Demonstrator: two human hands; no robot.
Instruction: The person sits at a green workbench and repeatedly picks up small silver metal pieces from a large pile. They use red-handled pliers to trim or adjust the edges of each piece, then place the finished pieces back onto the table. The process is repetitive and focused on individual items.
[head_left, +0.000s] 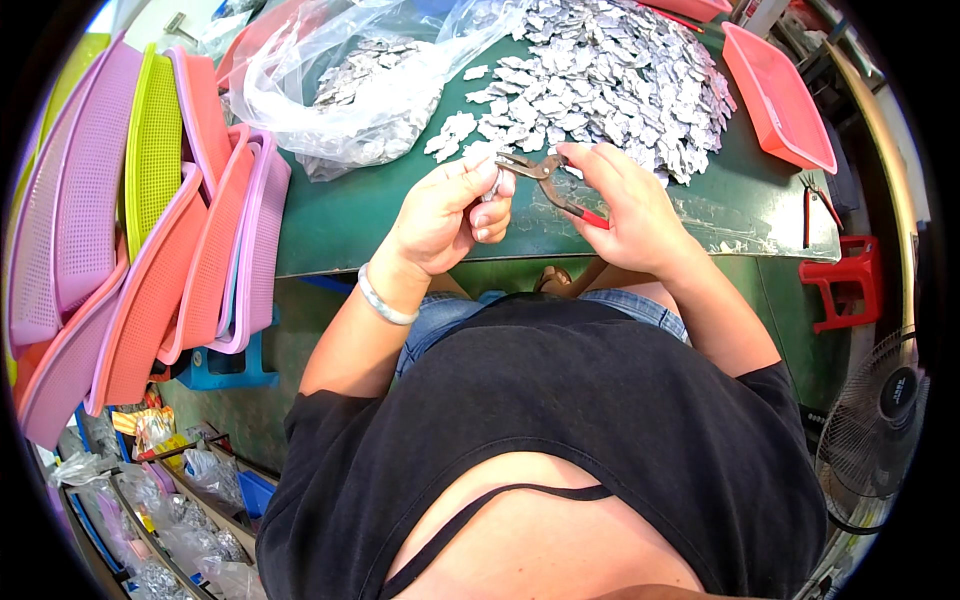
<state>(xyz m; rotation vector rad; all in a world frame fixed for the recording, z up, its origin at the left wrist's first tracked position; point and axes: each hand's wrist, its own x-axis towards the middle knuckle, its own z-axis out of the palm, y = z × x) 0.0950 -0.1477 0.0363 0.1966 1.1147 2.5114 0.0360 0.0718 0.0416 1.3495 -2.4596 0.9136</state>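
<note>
Over near table point(330, 230) edge: your left hand point(445, 208) pinches a silvery piece point(493, 186); your right hand point(636, 212) holds pliers point(547, 168), handles spread.
Green top: bare toward near-left corner.
Stool point(842, 271): red, beyond near-right corner.

**Both My Grips Closed Above the Counter point(330, 245)**

My left hand point(445, 215) is over the counter's near part, palm partly upturned, thumb pressed in a pinch and the other fingers point(490, 220) curled. My right hand point(635, 215) faces it above the same part, fingers bent inward and thumb lower, curved around in a grip. My forearms point(355, 345) slant inward, wrists by the counter's near edge, elbows bent and back from it.
</note>
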